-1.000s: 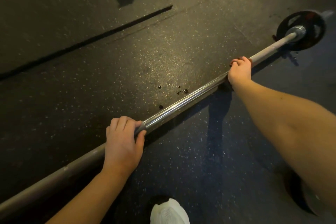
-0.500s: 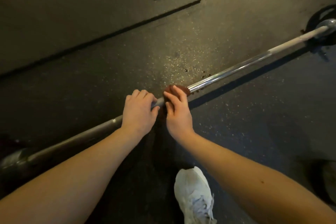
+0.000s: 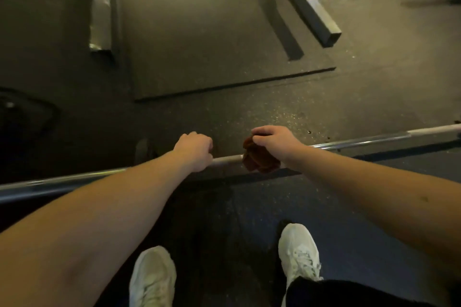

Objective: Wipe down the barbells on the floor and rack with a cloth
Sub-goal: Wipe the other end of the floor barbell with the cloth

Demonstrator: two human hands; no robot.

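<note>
Going left to right, left hand (image 3: 194, 151) has its grip curled around the barbell (image 3: 361, 141) on the floor (image 3: 249, 114), right hand (image 3: 274, 141) pinches the brown cloth (image 3: 259, 161) against it, and that loose bunch could probably slip off mid-wipe.

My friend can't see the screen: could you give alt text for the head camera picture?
A person's left hand grips a barbell running across a dark gym floor, while the right hand holds a reddish-brown cloth at the bar. Two white shoes show below, and metal rack legs stand beyond.
</note>
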